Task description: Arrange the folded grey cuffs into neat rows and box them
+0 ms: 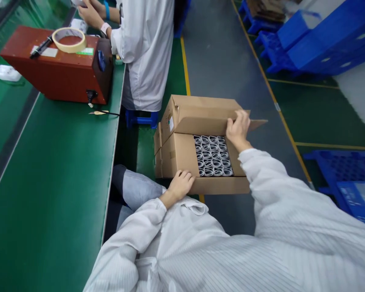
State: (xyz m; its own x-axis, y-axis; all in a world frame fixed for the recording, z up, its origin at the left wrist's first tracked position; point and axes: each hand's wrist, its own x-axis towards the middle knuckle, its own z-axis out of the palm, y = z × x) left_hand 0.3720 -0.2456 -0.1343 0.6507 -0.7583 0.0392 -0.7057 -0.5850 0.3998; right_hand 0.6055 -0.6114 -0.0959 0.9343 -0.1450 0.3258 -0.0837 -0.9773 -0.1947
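Observation:
A cardboard box (182, 150) stands open beside the bench, its flaps folded outward. Inside, rows of looped white-grey pieces (213, 156) stand packed close together; what exactly they are cannot be made out. My right hand (239, 127) grips the flap at the box's far right corner, thumb on the inner side. At the near left corner, my left hand (180, 184) has its fingers curled over the cardboard edge. Its fingertips rest on the near flap (220, 185). The box's floor is hidden under the pieces.
A green-topped bench (57, 170) runs along the left, bearing a red-brown case (63, 77) with a tape roll (69, 39) and a marker (41, 46) on top. A co-worker in a white coat (146, 52) is beyond. Blue pallets (334, 170) lie at right.

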